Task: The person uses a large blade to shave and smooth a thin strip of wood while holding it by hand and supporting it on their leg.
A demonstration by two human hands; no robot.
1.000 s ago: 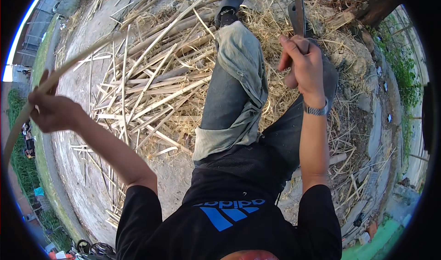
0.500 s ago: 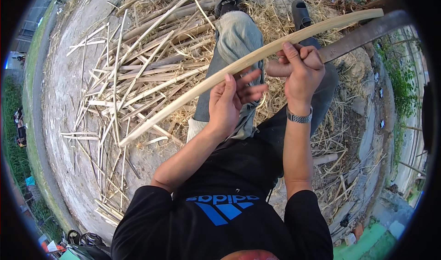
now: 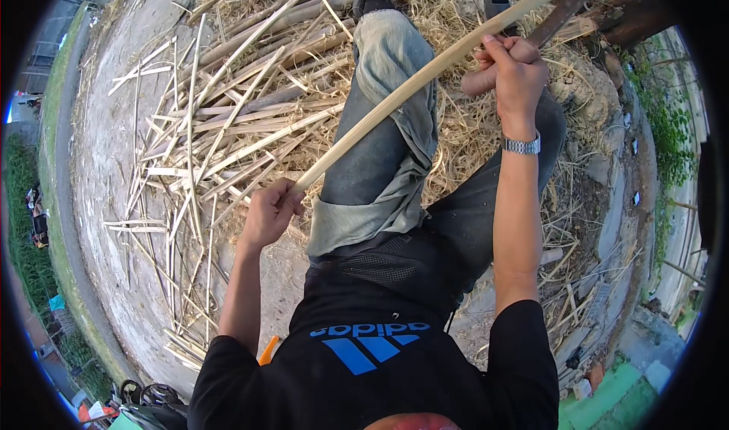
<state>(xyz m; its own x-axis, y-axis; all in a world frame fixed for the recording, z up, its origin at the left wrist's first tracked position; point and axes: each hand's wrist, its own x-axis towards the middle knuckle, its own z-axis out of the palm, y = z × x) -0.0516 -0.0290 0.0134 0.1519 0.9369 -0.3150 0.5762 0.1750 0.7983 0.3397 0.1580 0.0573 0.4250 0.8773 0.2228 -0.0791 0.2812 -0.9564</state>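
A long, pale bamboo strip (image 3: 402,94) slants across my lap from lower left to upper right. My left hand (image 3: 272,211) pinches its lower end with thumb and fingers. Up and to the right, my right hand (image 3: 519,77), a metal watch at the wrist, is closed round the wooden handle (image 3: 478,83) of a long knife. Its thumb and forefinger rest at the strip as well. The dark blade (image 3: 563,14) points to the upper right beside the strip's far part, and its tip lies near the picture's rim. A grey cloth (image 3: 361,223) covers part of my left leg.
Several split bamboo pieces (image 3: 228,115) lie heaped on the ground to the left of my legs. Curly shavings (image 3: 456,149) are scattered between my legs. At the far right stands a dark brown log (image 3: 632,16). Something orange (image 3: 268,350) shows beside my left sleeve.
My left hand has moved down and left and now pinches the strip's end. My right hand, with knife and strip, has shifted up and right. The strip is tilted more steeply.
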